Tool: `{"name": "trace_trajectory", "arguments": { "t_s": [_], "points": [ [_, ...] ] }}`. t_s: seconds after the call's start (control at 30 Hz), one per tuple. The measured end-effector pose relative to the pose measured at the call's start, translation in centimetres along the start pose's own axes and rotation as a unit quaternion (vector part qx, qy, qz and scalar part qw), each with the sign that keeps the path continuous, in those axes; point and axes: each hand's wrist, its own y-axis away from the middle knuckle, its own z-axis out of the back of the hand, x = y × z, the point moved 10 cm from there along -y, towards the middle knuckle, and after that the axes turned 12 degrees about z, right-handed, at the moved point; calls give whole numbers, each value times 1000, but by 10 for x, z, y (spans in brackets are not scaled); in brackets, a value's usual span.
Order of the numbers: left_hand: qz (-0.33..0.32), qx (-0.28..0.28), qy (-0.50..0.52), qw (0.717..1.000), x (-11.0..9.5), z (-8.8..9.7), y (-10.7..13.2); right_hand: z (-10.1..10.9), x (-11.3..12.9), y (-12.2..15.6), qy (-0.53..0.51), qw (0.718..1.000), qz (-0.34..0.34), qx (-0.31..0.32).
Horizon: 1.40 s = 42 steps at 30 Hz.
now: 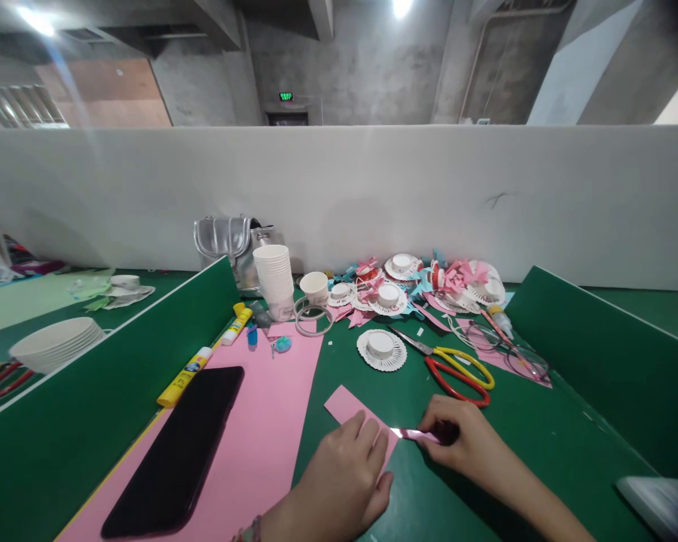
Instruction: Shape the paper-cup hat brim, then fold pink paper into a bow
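Observation:
My left hand lies on a small piece of pink paper on the green table, fingers together and pressing it flat. My right hand pinches the right end of the same paper, where a thin strip is folded or pulled out. Red and yellow scissors lie just beyond my right hand. A paper-cup hat with a fringed brim sits behind the paper.
A large pink sheet with a black phone lies at left, beside a yellow glue stick. Stacked white cups, tape rings, finished paper hats and a silver bag stand at the back. Green dividers flank the space.

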Motion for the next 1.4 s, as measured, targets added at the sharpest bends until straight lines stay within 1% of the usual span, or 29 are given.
{"name": "trace_trajectory", "arguments": {
  "t_s": [0.27, 0.43, 0.57, 0.67, 0.77, 0.9, 1.0, 1.1, 1.23, 1.3, 1.4],
  "points": [
    [-2, -1, -6, 1000, 0, 0, 0, 1, -3, 0, -8, 1000, -12, 9],
    [-5, -20, 3, 1000, -1, 4, 0, -1, -1, -1, -7, 1000, -6, -9],
    [8, -2, 18, 1000, 2, 2, -1, -2, 2, -3, -8, 1000, -1, -20],
    [7, 8, 25, 1000, 2, 0, -1, -5, 4, -5, -2, 1000, 4, -20],
    [0, 2, 18, 1000, 2, -1, -1, -9, 6, -8, 5, 1000, 10, -20],
    [-6, -6, 19, 1000, 0, 0, -1, -10, 6, -10, 29, 999, -2, -22],
    [-4, -8, 25, 1000, 0, 2, -1, -11, 10, -11, 47, 999, -1, -10],
    [12, 10, 44, 999, 3, 3, -2, -12, 14, -11, 52, 999, 3, 2],
    [53, 18, 71, 996, 16, 7, 2, -14, 13, -9, 44, 999, 5, 2],
    [66, 38, 65, 995, 22, 3, 5, -14, 11, -9, 48, 999, 5, -1],
    [78, 87, 51, 992, 31, -8, 10, -15, 10, -10, 54, 999, 5, 0]
  ]
}}
